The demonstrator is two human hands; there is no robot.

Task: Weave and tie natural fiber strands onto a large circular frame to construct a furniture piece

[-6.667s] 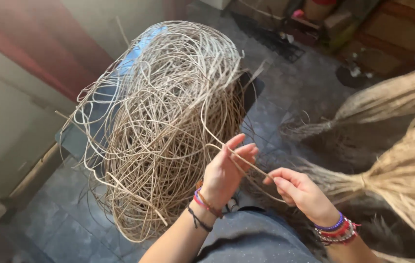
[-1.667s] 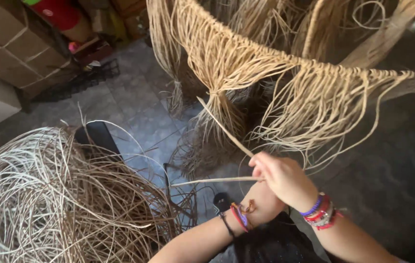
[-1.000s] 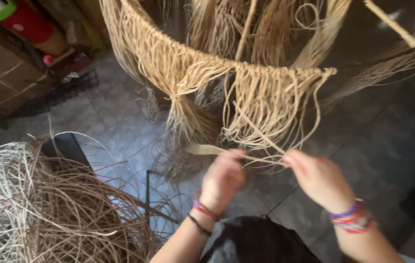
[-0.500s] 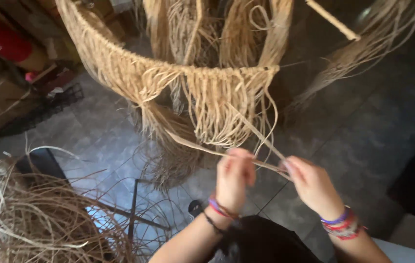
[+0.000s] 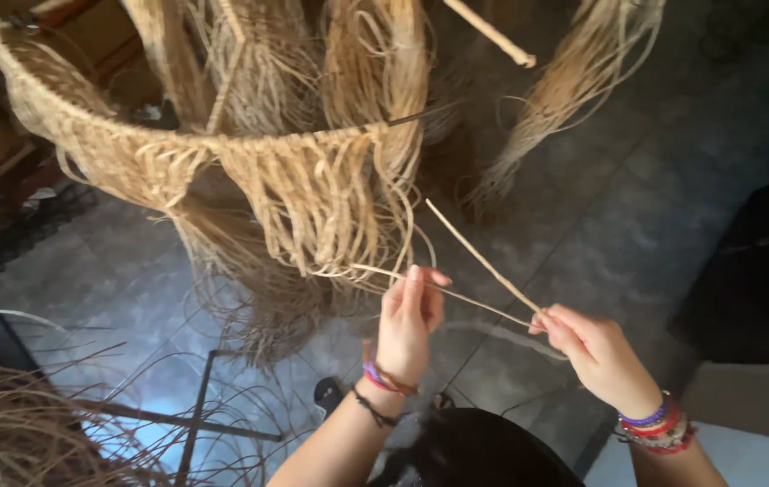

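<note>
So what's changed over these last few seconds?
Both hands left the loose coil of cane and rose to the hanging woven ring. The right hand now pinches a cane strand, while the left hand guides it toward the fringe. The strand stayed gripped throughout.

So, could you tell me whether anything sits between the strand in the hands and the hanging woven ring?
Nothing solid does. The left hand and right hand pinch the strand just below the woven ring. Only the ring's own loose fringe hangs there, and the strand already runs in among it.
</note>
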